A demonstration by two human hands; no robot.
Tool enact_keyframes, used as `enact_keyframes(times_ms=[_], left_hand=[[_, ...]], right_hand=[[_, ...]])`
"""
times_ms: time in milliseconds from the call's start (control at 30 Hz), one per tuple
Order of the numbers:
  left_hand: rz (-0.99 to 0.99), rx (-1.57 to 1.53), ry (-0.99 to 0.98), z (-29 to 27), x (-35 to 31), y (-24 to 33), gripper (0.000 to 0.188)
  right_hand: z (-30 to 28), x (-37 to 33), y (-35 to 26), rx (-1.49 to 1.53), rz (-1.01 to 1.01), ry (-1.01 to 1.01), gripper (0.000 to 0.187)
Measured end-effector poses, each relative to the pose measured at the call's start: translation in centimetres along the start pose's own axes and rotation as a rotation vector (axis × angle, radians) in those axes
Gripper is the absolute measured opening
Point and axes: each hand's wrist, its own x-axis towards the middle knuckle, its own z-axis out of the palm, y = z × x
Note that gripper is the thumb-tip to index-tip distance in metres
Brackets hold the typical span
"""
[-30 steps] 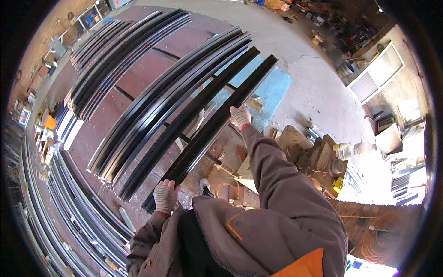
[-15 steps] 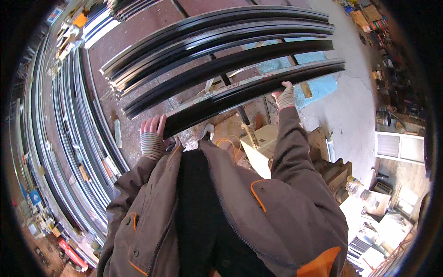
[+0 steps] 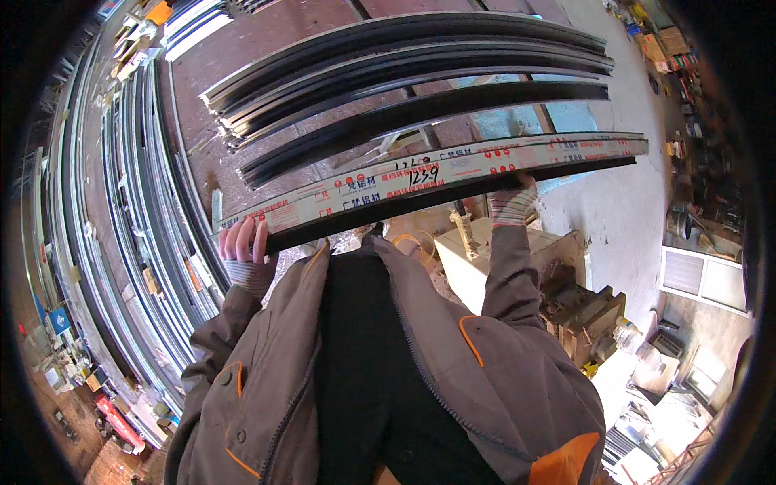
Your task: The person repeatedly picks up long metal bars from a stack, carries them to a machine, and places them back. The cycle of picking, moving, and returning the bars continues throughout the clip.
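In front of my body, both hands hold a long dark metal profile (image 3: 436, 176), its film-covered face with red and blue print turned up. My left hand (image 3: 245, 246) grips it near the left end, fingers over the face. My right hand (image 3: 514, 200) has hold of the near edge toward the right end, the thumb and fingers partly hidden beneath. Striped cuffs show at both wrists. Just beyond, apart from the held piece, a black profile (image 3: 420, 121) lies across the supports, with a stack of similar dark profiles (image 3: 420, 63) farther back.
Long metal profiles (image 3: 153, 234) run in rows along the left. A pale box (image 3: 465, 263) and a stepped brown metal block (image 3: 586, 311) stand at my right, near a clear plastic bottle (image 3: 634, 335). Light blue sheeting (image 3: 574, 121) lies beneath the profiles at the right.
The held profile has rolled so its printed face now shows, and its right end has shifted farther right. My left hand has moved left and slightly down; my right hand now sits lower.
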Motion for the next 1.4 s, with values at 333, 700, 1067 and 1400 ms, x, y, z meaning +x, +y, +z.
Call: enact_keyframes(times_ms=[333,700,1067,1400], left_hand=[[-0.071,-0.131,-0.017,-7.5,-3.9,-11.2,0.079],[-0.161,-0.293,-0.309,-12.9,-12.1,-32.5,0.106],[-0.190,-0.459,-0.273,-13.4,-12.3,-43.8,0.093],[-0.192,-0.547,-0.293,-10.0,-0.6,-52.6,0.088]], right_hand=[[8.9,-8.3,7.3,-0.192,-0.120,-0.274,0.034],[20.7,-18.2,22.9,-0.059,-0.083,-0.181,0.028],[33.3,-21.5,30.7,-0.161,-0.090,-0.023,0.027],[43.0,-6.4,38.1,-0.090,-0.037,0.175,0.025]])
